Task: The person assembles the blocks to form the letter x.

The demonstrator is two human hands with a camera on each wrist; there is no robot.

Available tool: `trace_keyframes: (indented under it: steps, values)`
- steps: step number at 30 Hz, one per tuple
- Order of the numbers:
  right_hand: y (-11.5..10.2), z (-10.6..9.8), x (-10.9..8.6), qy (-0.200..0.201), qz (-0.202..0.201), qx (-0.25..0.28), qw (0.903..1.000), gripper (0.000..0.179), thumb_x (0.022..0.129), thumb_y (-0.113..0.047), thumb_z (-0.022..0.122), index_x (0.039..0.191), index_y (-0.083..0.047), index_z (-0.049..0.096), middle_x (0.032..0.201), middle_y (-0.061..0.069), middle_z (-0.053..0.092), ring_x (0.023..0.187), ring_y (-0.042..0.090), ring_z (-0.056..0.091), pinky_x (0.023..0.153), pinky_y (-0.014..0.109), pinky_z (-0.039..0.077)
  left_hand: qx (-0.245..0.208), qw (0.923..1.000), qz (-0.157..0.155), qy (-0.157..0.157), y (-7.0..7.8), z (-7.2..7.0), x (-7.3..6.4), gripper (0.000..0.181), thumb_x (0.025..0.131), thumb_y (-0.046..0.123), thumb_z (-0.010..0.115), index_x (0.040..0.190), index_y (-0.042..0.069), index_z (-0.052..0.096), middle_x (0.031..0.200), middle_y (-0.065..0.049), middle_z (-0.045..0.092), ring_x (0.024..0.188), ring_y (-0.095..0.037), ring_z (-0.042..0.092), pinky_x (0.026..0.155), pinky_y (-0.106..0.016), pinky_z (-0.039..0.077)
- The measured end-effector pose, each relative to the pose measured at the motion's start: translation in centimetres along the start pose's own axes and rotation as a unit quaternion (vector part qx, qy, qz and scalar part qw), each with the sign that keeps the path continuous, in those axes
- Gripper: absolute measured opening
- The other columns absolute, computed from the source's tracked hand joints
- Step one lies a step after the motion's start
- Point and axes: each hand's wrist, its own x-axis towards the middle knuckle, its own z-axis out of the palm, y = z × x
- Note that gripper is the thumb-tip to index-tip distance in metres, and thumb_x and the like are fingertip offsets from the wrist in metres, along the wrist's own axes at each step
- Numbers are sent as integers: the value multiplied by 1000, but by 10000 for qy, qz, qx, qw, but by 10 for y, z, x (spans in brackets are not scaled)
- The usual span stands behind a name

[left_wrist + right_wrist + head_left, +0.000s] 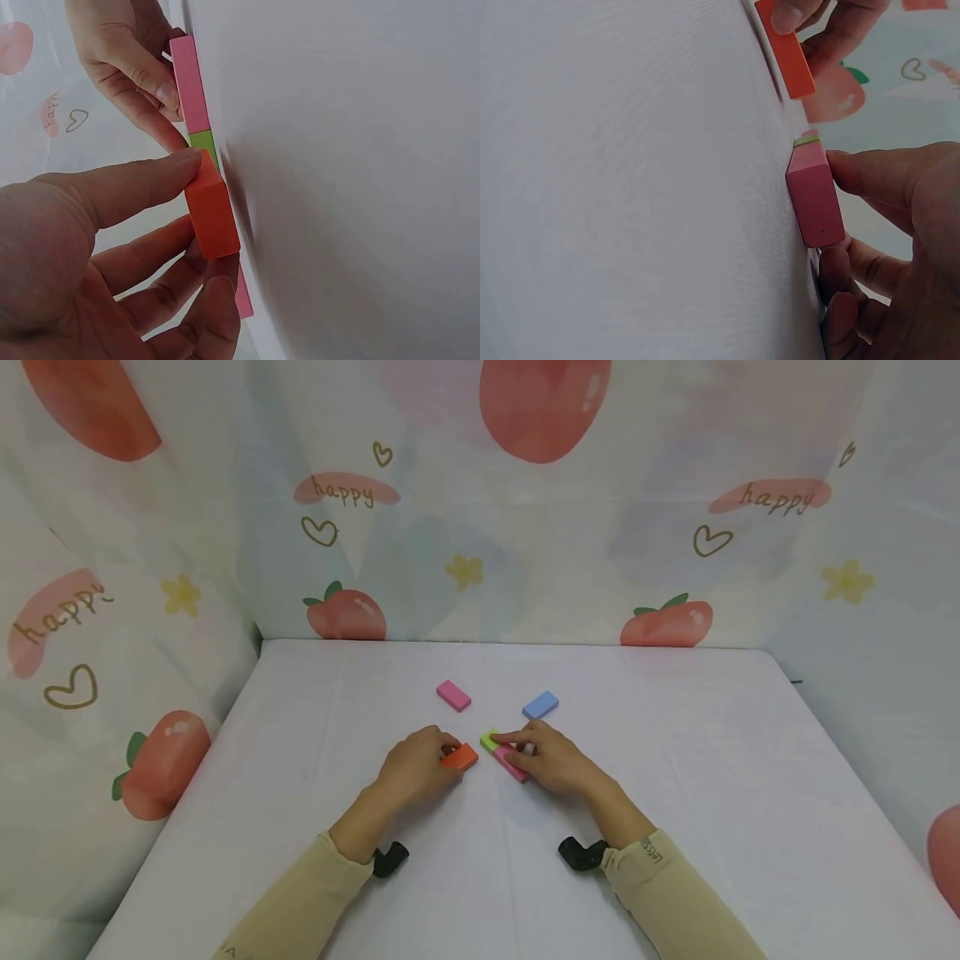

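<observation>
My left hand pinches an orange rectangular block between thumb and fingers, close over the white tabletop. To its right, a pink block lies end to end with a green block, forming one slanting bar. My right hand grips the pink block, its index finger reaching over the green one. In the right wrist view the near end of the pink block faces the camera, and only a thin strip of the green block shows beyond it. A gap separates the orange block from this bar.
Farther back on the white-covered table lie another pink block, on the left, and a blue block, just beyond my right hand. A patterned cloth hangs behind the table. Black wrist devices stick out from both sleeves.
</observation>
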Motion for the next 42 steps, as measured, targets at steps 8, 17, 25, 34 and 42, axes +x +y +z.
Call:
trace_keyframes:
  steps: [8, 17, 25, 34, 42]
  values:
    - [-1, 0, 2, 6, -22, 36, 10000, 35, 101, -29, 68, 135, -39, 69, 105, 2, 57, 91, 19, 53, 70, 32, 41, 29, 10000, 78, 42, 2, 1, 3, 37, 87, 21, 81, 122, 9, 75, 109, -4, 70, 94, -19, 64, 86, -39, 54]
    - [0, -1, 3, -9, -28, 8, 10000, 36, 101, -30, 68, 135, -39, 69, 106, 2, 57, 91, 19, 54, 71, 32, 41, 157, 9999, 39, -50, 4, 4, 7, 38, 86, 21, 82, 121, 10, 75, 110, -4, 69, 96, -19, 63, 86, -37, 53]
    - [2, -1, 3, 16, -55, 17, 10000, 36, 101, -30, 68, 135, -39, 69, 106, 3, 57, 91, 19, 53, 72, 33, 40, 114, 9999, 25, -120, 8, 7, 9, 38, 87, 23, 82, 122, 11, 75, 109, -3, 68, 95, -18, 62, 86, -38, 54]
    - [3, 1, 2, 25, -52, 47, 10000, 35, 101, -30, 69, 135, -39, 69, 106, 2, 57, 89, 18, 54, 71, 32, 41, 75, 9998, -54, -147, 12, 8, 10, 38, 87, 22, 82, 123, 11, 74, 110, -3, 68, 96, -18, 63, 87, -38, 54]
    - [1, 1, 2, 30, -26, 78, 10000, 36, 100, -29, 69, 135, -38, 69, 102, 3, 56, 88, 19, 53, 69, 32, 40, 111, 9997, -68, -190, 14, 9, 11, 40, 88, 23, 82, 125, 11, 73, 111, -2, 68, 97, -18, 62, 88, -37, 54]
